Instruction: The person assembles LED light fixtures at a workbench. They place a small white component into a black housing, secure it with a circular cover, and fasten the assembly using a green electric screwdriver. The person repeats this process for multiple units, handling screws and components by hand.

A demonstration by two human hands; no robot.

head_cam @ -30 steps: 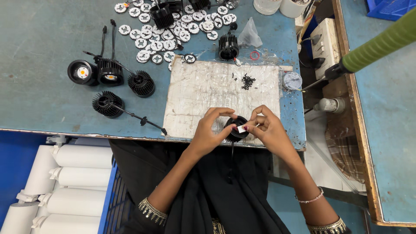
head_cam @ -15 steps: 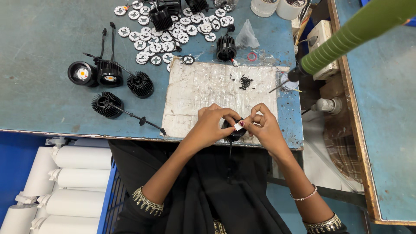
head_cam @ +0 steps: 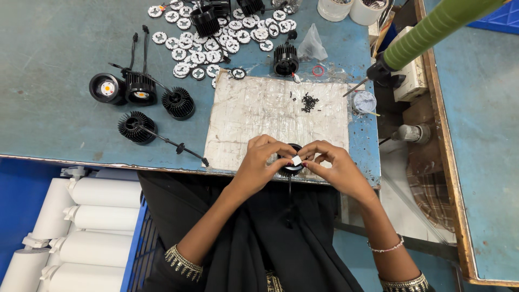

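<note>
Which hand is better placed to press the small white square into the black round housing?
Probably the right hand: its fingertips pinch the white square over the black round housing, while the left hand grips the housing's rim.

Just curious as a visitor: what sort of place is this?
Probably a small lamp assembly workbench: black finned heat sinks with cables, many round white discs, a pile of tiny screws, and both hands on one lamp body.
</note>
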